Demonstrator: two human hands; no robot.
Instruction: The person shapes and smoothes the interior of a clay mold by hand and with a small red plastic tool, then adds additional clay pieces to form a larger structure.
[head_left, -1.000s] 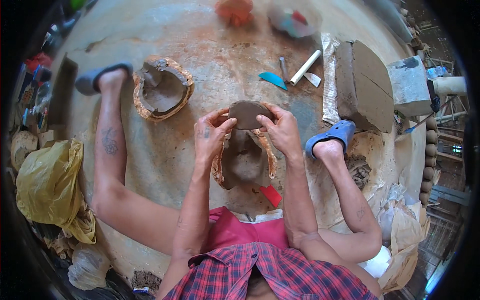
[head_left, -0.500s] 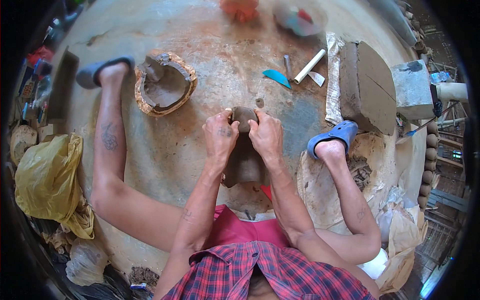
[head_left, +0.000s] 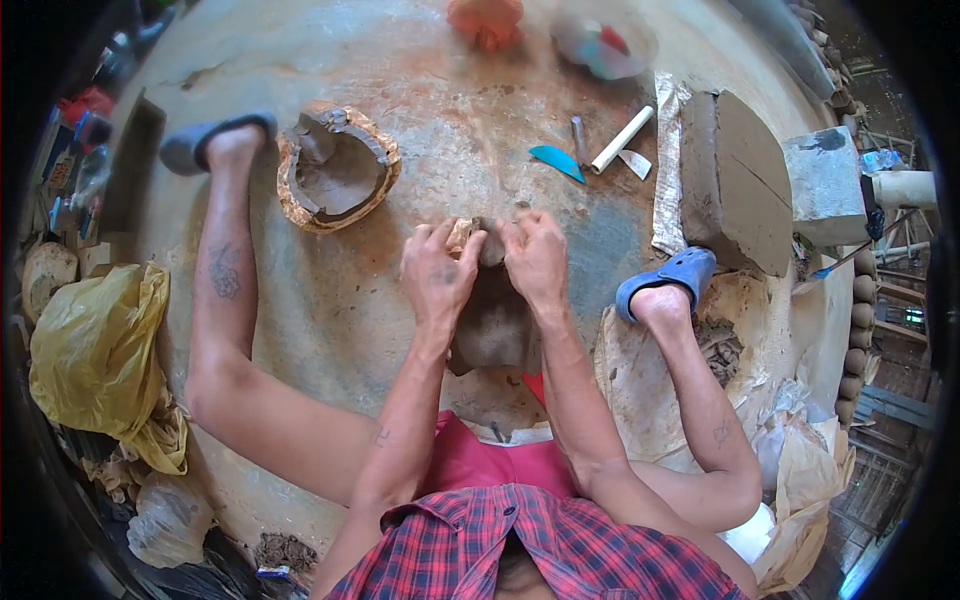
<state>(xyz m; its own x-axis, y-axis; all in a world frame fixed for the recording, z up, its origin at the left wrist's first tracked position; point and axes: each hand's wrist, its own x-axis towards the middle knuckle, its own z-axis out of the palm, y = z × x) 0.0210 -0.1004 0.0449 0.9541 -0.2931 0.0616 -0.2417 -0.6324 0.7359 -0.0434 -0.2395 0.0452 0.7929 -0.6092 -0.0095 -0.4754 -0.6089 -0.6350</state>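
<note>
Between my forearms stands a dark grey-brown clay piece [head_left: 495, 330], with a small rounded end at its far side. My left hand [head_left: 440, 275] is closed at that far end, its thumb and fingers against the clay. A pale tan, rough-edged bit [head_left: 459, 236] shows at its fingers; whether it belongs to the piece I cannot tell. On the other side, my right hand [head_left: 534, 262] has bent fingers gripping the far end. Fingertips of both hands are partly hidden. A red flat scrap [head_left: 535, 385] lies beside the piece near my right forearm.
Left of my hands lies a rough-rimmed hollow mold [head_left: 283, 195] with clay inside. Ahead right are a teal scraper [head_left: 557, 162], a white tube [head_left: 622, 140] and a pale blade-shaped piece [head_left: 636, 164]. A big clay block [head_left: 735, 180] stands right, beyond my blue clog [head_left: 672, 277].
Both hands have shifted their grip at the far end of the clay. The pale tan bit now shows by my left fingers, and the clay's rounded end appears smaller between the hands.
</note>
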